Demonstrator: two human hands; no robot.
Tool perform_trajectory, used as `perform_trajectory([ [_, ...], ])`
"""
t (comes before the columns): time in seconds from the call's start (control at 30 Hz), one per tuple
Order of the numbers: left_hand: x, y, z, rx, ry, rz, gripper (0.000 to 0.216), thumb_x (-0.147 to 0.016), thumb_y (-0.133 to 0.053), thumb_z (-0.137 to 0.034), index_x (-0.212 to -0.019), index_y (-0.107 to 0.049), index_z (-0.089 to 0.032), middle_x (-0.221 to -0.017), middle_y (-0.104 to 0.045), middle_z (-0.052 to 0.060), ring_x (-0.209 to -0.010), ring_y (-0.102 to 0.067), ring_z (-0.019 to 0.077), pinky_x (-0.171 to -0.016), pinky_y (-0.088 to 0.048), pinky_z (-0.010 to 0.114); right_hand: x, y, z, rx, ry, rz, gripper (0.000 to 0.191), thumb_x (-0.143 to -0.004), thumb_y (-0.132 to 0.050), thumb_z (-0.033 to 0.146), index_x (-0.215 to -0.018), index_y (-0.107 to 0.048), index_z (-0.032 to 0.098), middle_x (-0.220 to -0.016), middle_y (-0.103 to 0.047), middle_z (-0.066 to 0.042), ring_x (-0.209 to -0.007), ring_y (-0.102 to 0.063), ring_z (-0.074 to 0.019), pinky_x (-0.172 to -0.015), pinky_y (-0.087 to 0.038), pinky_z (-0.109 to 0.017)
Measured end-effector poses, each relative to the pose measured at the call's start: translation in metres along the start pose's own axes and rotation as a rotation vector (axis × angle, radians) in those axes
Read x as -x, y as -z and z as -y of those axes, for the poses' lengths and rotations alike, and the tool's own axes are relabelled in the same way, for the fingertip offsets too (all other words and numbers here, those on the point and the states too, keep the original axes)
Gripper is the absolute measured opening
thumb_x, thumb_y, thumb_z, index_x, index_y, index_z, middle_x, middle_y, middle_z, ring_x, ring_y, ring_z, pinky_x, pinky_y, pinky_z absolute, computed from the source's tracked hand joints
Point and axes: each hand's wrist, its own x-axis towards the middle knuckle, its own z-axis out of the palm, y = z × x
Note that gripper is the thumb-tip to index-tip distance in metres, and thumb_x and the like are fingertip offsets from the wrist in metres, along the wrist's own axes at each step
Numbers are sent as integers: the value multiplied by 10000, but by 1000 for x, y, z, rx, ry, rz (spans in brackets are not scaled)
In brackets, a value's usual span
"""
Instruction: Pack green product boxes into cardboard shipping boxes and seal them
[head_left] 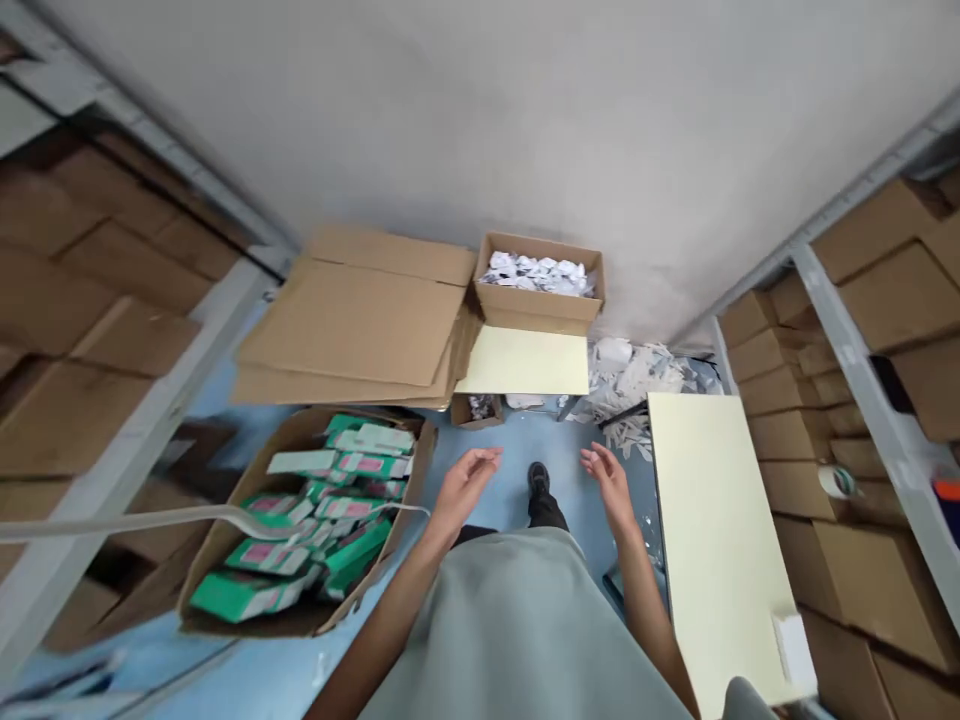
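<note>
Grey wall (525,130) filled the bkgd of the head view, blue floor (499,445) below, L rack (161,430) & R rack (847,350) stacked w/ brown boxes (885,580). Up front, a pale desk (525,360) carried an open box (540,303) of white bits (536,270), w/ flattened cardboard (360,310) piled to its L & white scraps (637,378) strewn to its R. Then the hands! L hand (463,488) hung in mid-air, grip apart, fingers loosely bent; R hand (613,490) mirrored it, grip apart too, a dark shoe (538,478) showing btwn them. Nearest L hand, on its L: big open carton (421,455), crammed w/ jumbled green-and-white packs (262,555), some showing pink. Nearest R hand, on its R: the long desk (712,530), w/ a small white block (793,648) at its near end.
</note>
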Motion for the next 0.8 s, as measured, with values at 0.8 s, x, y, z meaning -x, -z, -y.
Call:
perform_trajectory([
  [0.8,140,184,119,583,61,-1022,277,-868,-741,-523,-886,-659,-259,-1357,-781,139,-1336,-704,320,-1172,-523,506,66,-348,-61,750,-153,1223,672,-851,-809,769,-1249,-743,232,-1291,-827,-154,-1148,-810,-298,-1143,-575,-503],
])
